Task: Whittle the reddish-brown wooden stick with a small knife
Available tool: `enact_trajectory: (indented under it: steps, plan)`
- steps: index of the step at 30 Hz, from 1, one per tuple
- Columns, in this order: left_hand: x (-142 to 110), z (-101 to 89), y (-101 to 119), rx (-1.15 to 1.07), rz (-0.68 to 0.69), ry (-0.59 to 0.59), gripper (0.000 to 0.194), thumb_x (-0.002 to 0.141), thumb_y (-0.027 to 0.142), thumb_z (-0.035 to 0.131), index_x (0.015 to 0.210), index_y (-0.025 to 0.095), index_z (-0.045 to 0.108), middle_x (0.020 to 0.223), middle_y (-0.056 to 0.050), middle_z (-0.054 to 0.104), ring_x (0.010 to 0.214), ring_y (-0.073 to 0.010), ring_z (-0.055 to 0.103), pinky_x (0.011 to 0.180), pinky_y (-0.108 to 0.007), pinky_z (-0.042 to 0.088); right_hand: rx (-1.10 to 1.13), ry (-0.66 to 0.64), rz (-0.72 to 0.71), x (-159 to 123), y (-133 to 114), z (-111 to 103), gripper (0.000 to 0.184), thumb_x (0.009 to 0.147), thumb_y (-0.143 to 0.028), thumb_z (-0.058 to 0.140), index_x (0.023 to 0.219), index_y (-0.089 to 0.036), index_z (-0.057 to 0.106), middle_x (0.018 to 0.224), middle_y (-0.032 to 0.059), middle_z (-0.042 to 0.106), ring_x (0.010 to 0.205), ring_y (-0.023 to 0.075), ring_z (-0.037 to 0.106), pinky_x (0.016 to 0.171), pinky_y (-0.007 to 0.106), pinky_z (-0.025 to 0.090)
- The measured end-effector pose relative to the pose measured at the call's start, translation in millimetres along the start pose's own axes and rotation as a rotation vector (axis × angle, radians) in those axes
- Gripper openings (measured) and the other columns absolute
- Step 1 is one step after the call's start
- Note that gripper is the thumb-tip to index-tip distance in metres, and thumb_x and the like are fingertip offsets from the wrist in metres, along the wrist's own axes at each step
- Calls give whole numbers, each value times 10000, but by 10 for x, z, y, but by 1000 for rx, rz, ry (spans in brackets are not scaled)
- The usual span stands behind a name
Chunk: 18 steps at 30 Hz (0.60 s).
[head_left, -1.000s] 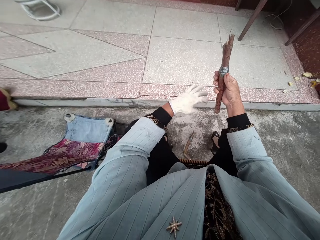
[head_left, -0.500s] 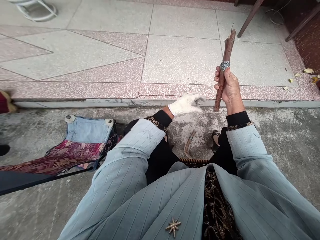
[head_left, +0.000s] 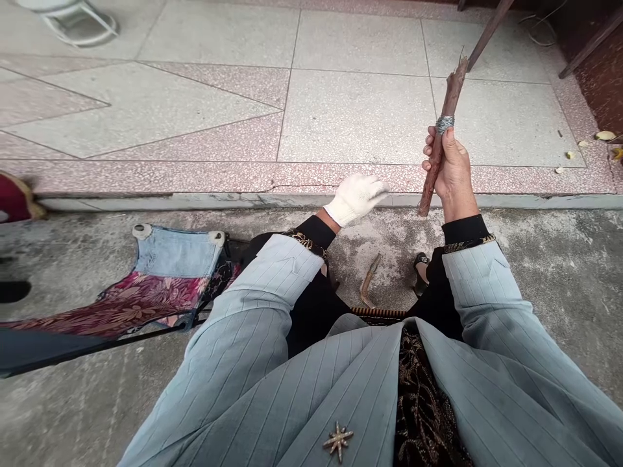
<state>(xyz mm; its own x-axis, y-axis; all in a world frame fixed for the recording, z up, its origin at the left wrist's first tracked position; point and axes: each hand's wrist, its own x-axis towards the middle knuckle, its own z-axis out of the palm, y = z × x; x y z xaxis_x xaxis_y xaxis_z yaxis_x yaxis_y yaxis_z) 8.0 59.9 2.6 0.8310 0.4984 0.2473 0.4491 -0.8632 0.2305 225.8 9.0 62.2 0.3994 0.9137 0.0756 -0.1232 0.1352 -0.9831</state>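
Note:
My right hand is bare and wrapped around a rough brown stick. The stick leans slightly, its splintered end pointing up and away. A band of thin grey wire is coiled round it just above my thumb. To the left of the stick, and apart from it, is my left hand in a white knit glove. Its fingers are curled together; whether something thin is pinched in them I cannot make out. On the concrete between my feet lies a short bent piece of wood.
A low step edge runs across in front, with a tiled floor beyond. At left stands a folding chair with denim and floral cloth. Wooden legs rise at the far right; a white stool base is far left.
The fingers of my left hand have drawn together and the hand has shifted slightly left. My right hand and the stick have moved a little to the right.

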Motion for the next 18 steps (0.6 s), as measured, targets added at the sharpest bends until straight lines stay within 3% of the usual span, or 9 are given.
enact_trajectory:
  steps: [4,9,13,18]
  plan:
    - [-23,21,-4,86,-39,98,341,995,385,446,1098,191,707,1179,-120,653,918,-235,619,749,-364,430,-23,41,-8,14,-13,-21,506,887,-689,520,1032,-230,675,987,47,678,806,123,642,496,191,469]
    - [-70,47,11,171,-14,140,419,980,254,414,1352,169,587,947,-125,647,859,-232,583,784,-392,428,17,79,1,50,32,-74,497,909,-668,504,1064,-228,676,966,48,680,779,116,637,511,194,475]
    - [-94,49,40,165,54,134,522,954,144,362,1435,273,516,820,-77,594,762,-193,542,768,-383,429,8,68,-11,71,72,-96,521,903,-685,496,1089,-232,673,944,51,678,768,121,633,522,206,484]
    - [-130,11,40,160,118,133,549,957,143,360,1432,378,507,831,-55,578,718,-168,505,759,-377,437,-6,111,8,80,73,-97,501,911,-669,487,1068,-230,669,930,47,672,750,120,628,516,210,485]
